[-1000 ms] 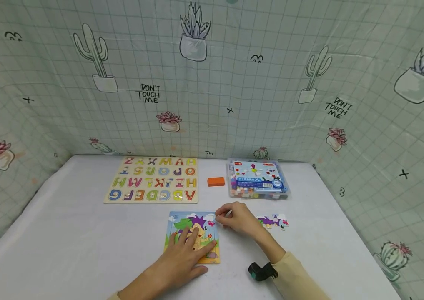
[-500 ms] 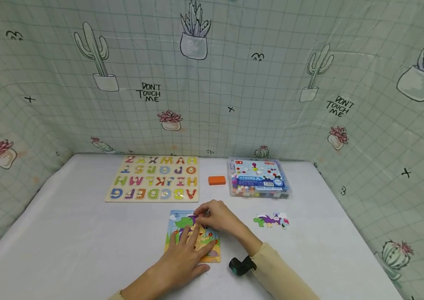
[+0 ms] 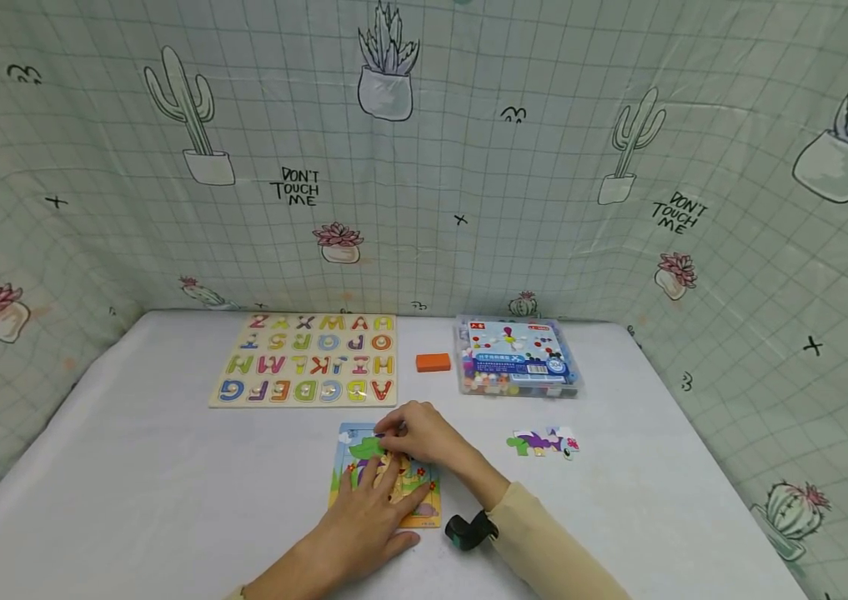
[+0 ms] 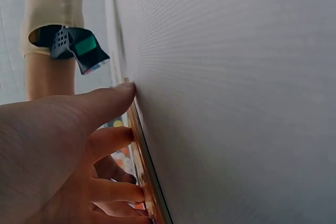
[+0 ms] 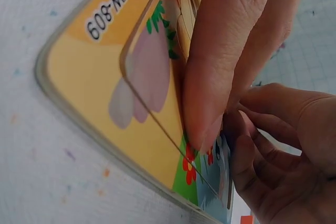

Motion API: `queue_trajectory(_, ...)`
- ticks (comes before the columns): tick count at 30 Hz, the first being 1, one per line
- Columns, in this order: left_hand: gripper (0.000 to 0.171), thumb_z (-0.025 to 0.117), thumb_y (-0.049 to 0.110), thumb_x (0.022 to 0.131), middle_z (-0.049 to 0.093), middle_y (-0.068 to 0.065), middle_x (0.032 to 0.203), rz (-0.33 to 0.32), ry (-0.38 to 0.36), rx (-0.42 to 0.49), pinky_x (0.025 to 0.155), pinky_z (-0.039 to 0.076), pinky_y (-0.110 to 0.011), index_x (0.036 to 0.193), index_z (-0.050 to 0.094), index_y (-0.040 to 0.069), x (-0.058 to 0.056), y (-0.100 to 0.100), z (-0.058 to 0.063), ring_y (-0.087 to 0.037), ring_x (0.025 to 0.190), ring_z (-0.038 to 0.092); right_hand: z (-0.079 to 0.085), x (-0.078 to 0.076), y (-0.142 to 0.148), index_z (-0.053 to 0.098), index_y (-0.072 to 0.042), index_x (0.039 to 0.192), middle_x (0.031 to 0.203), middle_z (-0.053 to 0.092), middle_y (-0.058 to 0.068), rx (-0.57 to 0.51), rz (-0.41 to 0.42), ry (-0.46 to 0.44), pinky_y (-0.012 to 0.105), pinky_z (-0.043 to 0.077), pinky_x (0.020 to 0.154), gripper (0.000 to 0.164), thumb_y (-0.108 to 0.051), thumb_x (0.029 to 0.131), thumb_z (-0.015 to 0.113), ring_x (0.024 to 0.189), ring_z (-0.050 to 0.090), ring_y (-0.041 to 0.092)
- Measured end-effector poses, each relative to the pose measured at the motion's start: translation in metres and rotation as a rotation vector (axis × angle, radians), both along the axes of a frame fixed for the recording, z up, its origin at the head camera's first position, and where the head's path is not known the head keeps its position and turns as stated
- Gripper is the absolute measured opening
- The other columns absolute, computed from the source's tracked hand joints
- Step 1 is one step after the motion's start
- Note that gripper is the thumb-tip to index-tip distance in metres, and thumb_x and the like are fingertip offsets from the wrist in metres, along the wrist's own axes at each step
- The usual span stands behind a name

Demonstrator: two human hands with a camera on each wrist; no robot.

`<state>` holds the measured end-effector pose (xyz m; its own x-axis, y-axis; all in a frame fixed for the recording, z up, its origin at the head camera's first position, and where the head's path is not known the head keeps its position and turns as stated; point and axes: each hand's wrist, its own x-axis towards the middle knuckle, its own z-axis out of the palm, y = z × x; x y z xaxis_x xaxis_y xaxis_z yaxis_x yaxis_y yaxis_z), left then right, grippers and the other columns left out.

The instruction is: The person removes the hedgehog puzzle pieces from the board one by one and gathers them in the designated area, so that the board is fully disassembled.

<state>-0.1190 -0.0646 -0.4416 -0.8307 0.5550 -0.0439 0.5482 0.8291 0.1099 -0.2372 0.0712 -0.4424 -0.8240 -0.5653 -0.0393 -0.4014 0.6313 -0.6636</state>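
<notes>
A square picture puzzle (image 3: 424,522) with a purple-and-green cartoon lies on the white table; its corner, printed KW-809 (image 5: 107,11), shows in the right wrist view. My left hand (image 3: 365,518) rests across its lower half, fingers spread flat and thumb on the cloth below. At the puzzle's top middle, my right hand (image 3: 424,432) bends its thumb and fingers down onto the picture, next to the green leaf (image 3: 367,448). Whether a piece sits between those fingertips is hidden. To the right lie several loose puzzle pieces (image 3: 544,442) grouped together.
Behind the puzzle stands a wooden alphabet board (image 3: 303,360). An orange block (image 3: 434,362) lies beside it, then a clear plastic box (image 3: 517,358) of coloured beads with a printed label. A patterned cloth (image 3: 424,167) hangs at the back. A black wrist camera (image 3: 466,531) sits on the right wrist.
My right hand has moved left along the puzzle's top, from its upper right corner to the top middle. The loose pieces at right came into fuller view. The left hand has stayed put.
</notes>
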Motion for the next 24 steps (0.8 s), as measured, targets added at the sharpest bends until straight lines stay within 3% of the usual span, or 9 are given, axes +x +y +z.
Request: queue_trajectory(24,0.054,0.056,0.054,0.093,0.038,-0.016,0.154,0.0,0.017,0.004,0.097,0.04,-0.07,0.142,0.052,0.032,0.0008,0.0,-0.0002,-0.046,0.135,0.042,0.0004,0.0002,-0.0028,0.076,-0.009,0.108,0.102,0.077,0.003,0.031,-0.006,0.019,0.019,0.045,0.068,0.021,-0.019,0.09,0.071,0.075,0.059,0.004)
